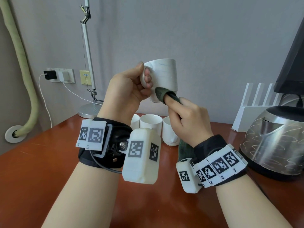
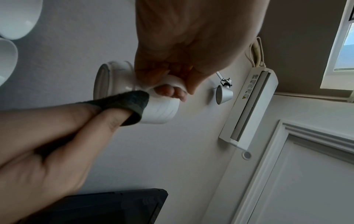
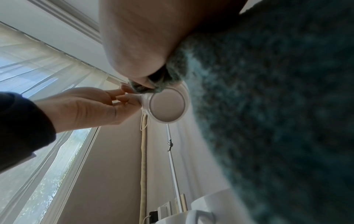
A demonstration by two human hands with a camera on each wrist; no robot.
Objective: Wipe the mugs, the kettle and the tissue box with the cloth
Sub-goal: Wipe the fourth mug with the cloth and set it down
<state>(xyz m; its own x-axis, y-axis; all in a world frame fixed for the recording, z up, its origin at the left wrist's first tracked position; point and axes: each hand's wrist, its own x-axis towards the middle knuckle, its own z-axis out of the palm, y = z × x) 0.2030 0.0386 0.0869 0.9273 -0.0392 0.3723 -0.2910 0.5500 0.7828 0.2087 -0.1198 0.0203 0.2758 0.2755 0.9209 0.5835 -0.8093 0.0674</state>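
My left hand (image 1: pixel 130 86) holds a white mug (image 1: pixel 166 76) in the air by its handle, fingers through the loop and thumb on top. My right hand (image 1: pixel 184 112) grips a dark green cloth (image 1: pixel 162 93) and presses it with a covered fingertip against the mug's lower side near the handle. In the left wrist view the cloth (image 2: pixel 128 101) touches the mug (image 2: pixel 159 109) beside the handle. The right wrist view shows the mug's base (image 3: pixel 167 105) and the cloth (image 3: pixel 277 106) filling the right side. Three more white mugs (image 1: pixel 151 123) stand on the table behind my wrists. The steel kettle (image 1: pixel 276 142) stands at the right.
The red-brown table (image 1: pixel 49 162) carries a desk lamp base (image 1: pixel 88 111) at the back left and a white slotted rack (image 1: pixel 251 109) at the back right. A dark monitor (image 1: pixel 292 63) hangs over the kettle. Wall sockets with chargers (image 1: pixel 59 75) are behind.
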